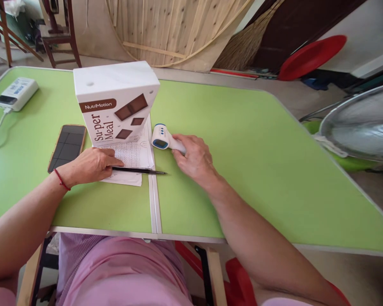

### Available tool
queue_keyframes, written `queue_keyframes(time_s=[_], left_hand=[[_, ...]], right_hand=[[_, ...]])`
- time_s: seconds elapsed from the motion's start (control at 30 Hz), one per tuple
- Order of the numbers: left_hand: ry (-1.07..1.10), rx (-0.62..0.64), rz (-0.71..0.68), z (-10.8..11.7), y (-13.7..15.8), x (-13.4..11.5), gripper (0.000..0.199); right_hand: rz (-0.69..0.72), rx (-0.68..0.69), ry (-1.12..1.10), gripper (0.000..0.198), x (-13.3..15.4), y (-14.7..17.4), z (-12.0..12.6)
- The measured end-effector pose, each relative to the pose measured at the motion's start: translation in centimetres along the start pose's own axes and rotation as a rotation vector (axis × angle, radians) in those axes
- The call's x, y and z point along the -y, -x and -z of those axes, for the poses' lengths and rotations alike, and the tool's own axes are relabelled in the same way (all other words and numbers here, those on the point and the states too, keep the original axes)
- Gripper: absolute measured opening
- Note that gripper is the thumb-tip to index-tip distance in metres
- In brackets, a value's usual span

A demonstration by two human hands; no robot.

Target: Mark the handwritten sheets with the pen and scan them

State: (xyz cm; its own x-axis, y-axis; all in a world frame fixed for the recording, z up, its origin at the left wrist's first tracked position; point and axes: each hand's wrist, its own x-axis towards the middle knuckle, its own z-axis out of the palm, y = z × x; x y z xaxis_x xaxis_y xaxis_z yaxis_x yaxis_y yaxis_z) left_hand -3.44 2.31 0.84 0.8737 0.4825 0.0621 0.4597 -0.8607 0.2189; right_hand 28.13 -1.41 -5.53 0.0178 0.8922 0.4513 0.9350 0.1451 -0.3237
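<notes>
My right hand (196, 159) is wrapped round the handle of a white and blue infrared thermometer (161, 136), whose small screen faces me. The thermometer is just over the green table, right of the papers. My left hand (94, 165) rests on the papers with its fingers mostly curled. A black pen (138, 170) sticks out to the right from between its thumb and index finger; the pen's other end is hidden by the hand. Under it lie printed sheets (132, 155). Behind the left hand stands an upright white and brown "NutriMotion Su-per Meal" box (115, 102).
A phone (67, 146) in an orange-edged case lies left of the box. Farther left is a white power bank (17, 93) with a cable. A metal seam (155, 204) crosses the green table (258, 170). A fan (367, 123) stands beyond its right edge.
</notes>
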Motion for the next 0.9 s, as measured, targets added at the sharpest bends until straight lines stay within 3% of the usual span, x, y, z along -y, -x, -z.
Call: queue_keyframes(time_s=[0.1, 0.23, 0.37, 0.5, 0.63, 0.9], left_hand=[[0.016, -0.01, -0.006, 0.2, 0.0, 0.0, 0.043], [0.087, -0.022, -0.017, 0.5, 0.0, -0.3, 0.043], [0.184, -0.021, -0.024, 0.5, 0.0, -0.4, 0.043], [0.277, 0.021, -0.016, 0.6, 0.1, -0.4, 0.045], [0.338, 0.106, 0.04, 1.0, 0.1, -0.7, 0.046], [0.378, 0.305, 0.152, 2.5, 0.1, -1.7, 0.046]], right_hand=[[0.006, -0.036, 0.022, 0.039, 0.6, -0.1, 0.5], [0.192, -0.098, -0.106, 0.031, 2.7, 0.2, 1.2], [0.439, 0.065, -0.302, 0.03, 4.8, 1.1, 1.4], [0.607, 0.234, -0.355, 0.036, 5.7, 1.7, 1.4], [0.625, 0.305, -0.376, 0.02, 5.8, 1.8, 1.9], [0.643, 0.41, -0.446, 0.011, 6.1, 1.5, 3.0]])
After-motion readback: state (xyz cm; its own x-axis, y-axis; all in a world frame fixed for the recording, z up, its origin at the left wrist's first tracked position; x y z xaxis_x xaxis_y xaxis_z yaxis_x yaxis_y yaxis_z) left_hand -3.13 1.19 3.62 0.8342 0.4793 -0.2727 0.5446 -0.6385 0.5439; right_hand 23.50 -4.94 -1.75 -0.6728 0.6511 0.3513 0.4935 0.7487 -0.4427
